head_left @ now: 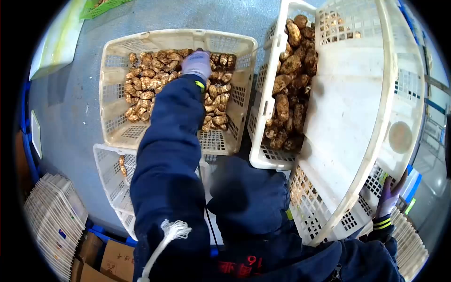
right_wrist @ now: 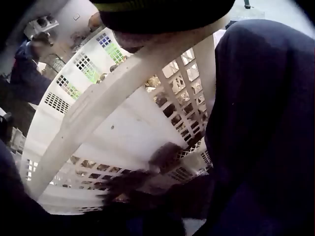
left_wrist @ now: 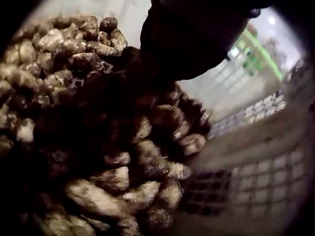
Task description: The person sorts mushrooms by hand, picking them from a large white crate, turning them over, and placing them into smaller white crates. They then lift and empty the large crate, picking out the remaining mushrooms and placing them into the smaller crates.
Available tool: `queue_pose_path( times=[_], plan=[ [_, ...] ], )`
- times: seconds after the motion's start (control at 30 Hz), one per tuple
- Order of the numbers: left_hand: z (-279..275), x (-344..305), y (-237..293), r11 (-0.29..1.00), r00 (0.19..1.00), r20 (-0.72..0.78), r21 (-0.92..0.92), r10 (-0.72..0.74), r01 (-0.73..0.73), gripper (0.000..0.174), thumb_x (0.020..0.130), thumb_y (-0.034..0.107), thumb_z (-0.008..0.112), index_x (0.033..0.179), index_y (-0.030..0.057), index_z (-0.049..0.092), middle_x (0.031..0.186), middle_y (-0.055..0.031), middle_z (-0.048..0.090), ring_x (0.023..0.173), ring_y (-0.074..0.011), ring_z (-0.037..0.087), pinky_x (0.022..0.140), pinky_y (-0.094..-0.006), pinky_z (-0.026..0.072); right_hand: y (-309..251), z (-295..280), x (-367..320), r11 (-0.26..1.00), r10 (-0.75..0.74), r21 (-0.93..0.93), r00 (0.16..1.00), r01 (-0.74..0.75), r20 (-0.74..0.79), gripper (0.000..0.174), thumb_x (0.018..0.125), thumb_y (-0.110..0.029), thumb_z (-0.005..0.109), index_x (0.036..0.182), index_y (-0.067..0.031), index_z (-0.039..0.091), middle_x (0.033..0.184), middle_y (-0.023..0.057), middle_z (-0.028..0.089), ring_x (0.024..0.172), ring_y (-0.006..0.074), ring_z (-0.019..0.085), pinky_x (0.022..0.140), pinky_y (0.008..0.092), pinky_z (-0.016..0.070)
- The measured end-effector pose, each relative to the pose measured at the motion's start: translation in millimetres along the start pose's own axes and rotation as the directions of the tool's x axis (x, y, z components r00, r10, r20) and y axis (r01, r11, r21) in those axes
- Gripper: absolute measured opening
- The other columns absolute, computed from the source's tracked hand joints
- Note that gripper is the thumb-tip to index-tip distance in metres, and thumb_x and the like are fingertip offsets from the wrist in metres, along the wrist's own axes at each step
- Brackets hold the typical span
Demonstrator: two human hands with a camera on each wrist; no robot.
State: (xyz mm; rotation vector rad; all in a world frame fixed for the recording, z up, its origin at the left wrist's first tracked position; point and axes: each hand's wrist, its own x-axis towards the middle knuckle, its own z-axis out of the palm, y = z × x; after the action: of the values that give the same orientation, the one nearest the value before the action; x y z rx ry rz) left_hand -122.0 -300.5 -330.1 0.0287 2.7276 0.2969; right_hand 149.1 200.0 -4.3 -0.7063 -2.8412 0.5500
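Note:
My left hand (head_left: 196,64), in a pale purple glove, reaches into the white crate (head_left: 109,108). It lies over small brown-and-cream tubers (head_left: 148,83) at the far side; its fingers are mostly hidden. The left wrist view shows the hand as a dark shape (left_wrist: 192,39) close over the heap (left_wrist: 98,196). At the far right my gloved right hand (head_left: 389,199) grips the edge of a tipped white crate (head_left: 347,94), thumb and fingers parted at the edge. Larger, dark brown tubers (head_left: 283,108) fill the crate beneath it. In the right wrist view, the cuff (right_wrist: 167,17) sits above a crate rim (right_wrist: 108,83).
Another white crate (head_left: 109,181) with a lone tuber (head_left: 122,165) stands at lower left. Stacked white baskets (head_left: 54,211) and cardboard boxes (head_left: 117,258) sit at bottom left. A green crate (head_left: 101,7) is at the top. Another person (right_wrist: 29,69) appears in the background.

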Motion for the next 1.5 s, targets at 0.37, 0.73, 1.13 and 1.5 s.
queue_pose_path(
  times=[0.37,0.73,1.13,1.5],
  plan=[
    [7,-17,-21,0.817,0.984,0.049,-0.551,-0.171,0.169,0.037,0.083,0.014,0.062,0.12,0.0082,0.063,0.117,-0.0132,0.061,0.106,-0.0282,0.061,0.09,-0.0382,0.0491,2,0,1,0.984,-0.076,-0.162,0.997,0.07,-0.029,0.062,0.092,-0.007,0.053,0.147,-0.0065,0.026,0.142,0.0137,0.039,0.127,0.0233,0.04,0.107,0.0352,0.0323],
    [-106,-178,-11,-0.604,0.882,-0.451,-0.743,0.135,-0.288,0.058,0.082,0.012,0.066,0.136,0.0052,0.045,0.123,-0.0235,0.056,0.081,-0.0253,0.064,0.07,-0.0356,0.0547,4,-5,-2,0.99,-0.093,0.113,0.995,0.088,0.036,0.063,0.093,-0.012,0.053,0.148,-0.0056,0.024,0.139,0.0167,0.044,0.123,0.0224,0.045,0.102,0.0332,0.0362],
    [-181,-268,34,-0.556,0.889,-0.452,-0.758,0.071,-0.341,0.061,0.088,0.017,0.058,0.143,0.0051,0.033,0.131,-0.0235,0.05,0.085,-0.0229,0.064,0.062,-0.0255,0.0553,20,-19,3,0.942,-0.266,0.201,0.963,0.268,-0.035,0.06,0.089,-0.004,0.053,0.144,-0.0001,0.03,0.144,0.0202,0.039,0.131,0.0281,0.04,0.108,0.0354,0.0317],
    [-268,-402,247,-0.241,0.883,-0.454,-0.876,0.119,-0.418,0.056,0.093,0.015,0.048,0.143,-0.0006,0.029,0.13,-0.0193,0.05,0.1,-0.0221,0.062,0.08,-0.0309,0.0538,-156,-70,-88,0.288,-0.608,0.958,0.771,-0.009,0.19,0.052,0.096,-0.011,0.049,0.144,-0.0033,0.031,0.137,0.0128,0.043,0.119,0.0157,0.045,0.091,0.0295,0.0446]
  ],
)
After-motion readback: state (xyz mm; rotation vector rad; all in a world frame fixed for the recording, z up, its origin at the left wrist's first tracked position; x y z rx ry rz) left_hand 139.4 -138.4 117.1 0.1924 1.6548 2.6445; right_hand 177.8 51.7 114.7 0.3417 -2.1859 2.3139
